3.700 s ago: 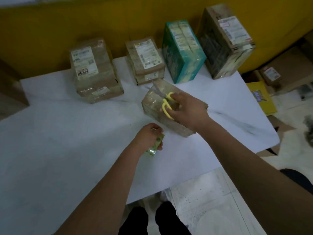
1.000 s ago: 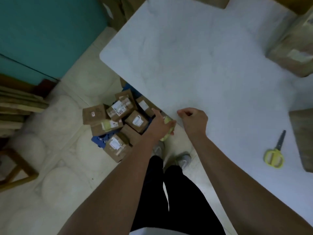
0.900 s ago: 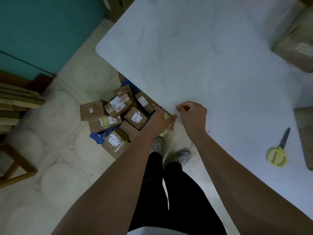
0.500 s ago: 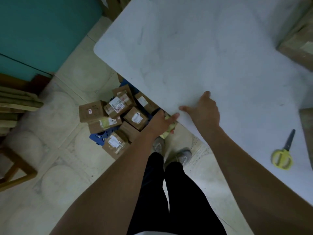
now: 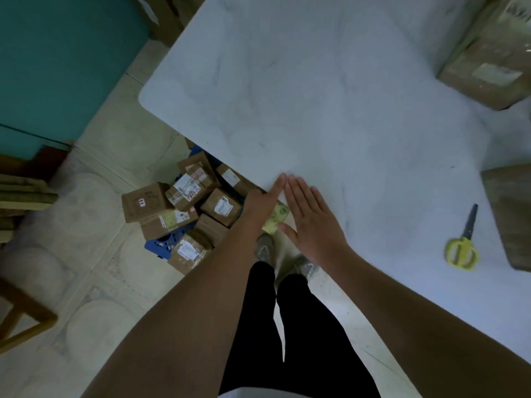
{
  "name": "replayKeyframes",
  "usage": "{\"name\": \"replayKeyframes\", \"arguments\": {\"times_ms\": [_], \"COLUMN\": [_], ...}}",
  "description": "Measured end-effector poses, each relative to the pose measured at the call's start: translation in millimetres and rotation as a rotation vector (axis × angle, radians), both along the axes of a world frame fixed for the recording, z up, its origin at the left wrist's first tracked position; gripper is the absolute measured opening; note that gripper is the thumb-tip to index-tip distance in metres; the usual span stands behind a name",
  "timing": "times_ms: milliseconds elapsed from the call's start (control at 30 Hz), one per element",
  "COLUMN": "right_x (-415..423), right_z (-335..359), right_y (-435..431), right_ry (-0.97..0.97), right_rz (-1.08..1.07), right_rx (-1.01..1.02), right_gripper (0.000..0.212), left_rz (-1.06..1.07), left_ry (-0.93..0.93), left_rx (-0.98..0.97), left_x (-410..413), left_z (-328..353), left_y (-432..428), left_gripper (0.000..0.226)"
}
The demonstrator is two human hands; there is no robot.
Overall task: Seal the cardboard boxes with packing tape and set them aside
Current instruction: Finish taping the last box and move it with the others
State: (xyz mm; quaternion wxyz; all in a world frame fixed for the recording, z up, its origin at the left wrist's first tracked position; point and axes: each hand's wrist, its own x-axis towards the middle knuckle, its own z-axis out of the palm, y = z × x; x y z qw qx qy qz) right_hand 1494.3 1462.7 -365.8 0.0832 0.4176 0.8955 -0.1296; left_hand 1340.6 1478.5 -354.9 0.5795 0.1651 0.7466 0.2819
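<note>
Head view. The right hand [image 5: 311, 222] lies flat on the white table [image 5: 330, 116], fingers straight. The left hand [image 5: 258, 206], just beside it at the table's edge, holds the packing-tape roll [image 5: 277, 217], forefinger extended. Small cardboard boxes [image 5: 184, 208] are heaped on the floor below. They are probably light and stiff, best lifted by opposite side faces. Yellow scissors [image 5: 462, 248] lie well apart.
</note>
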Motion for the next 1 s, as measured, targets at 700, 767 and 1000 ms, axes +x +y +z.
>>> {"name": "replayKeyframes", "arguments": {"times_ms": [700,767,1000], "right_x": [333.3,355.8,363.2], "right_z": [153.2,140.4,123.3], "right_y": [68.0,70.7,72.9], "right_ry": [-0.231,-0.253,-0.22], "right_rz": [-0.927,-0.938,-0.922], "right_rx": [-0.004,-0.093,-0.029], "right_gripper": [0.102,0.109,0.109], "left_rz": [-0.741,-0.751,-0.732], "left_ry": [0.501,0.388,0.311], "left_rx": [0.831,0.818,0.553], "left_x": [250.5,275.5,334.4], "left_z": [108.6,104.1,92.8], "left_y": [60.2,63.1,64.9], "left_gripper": [0.042,0.044,0.047]}}
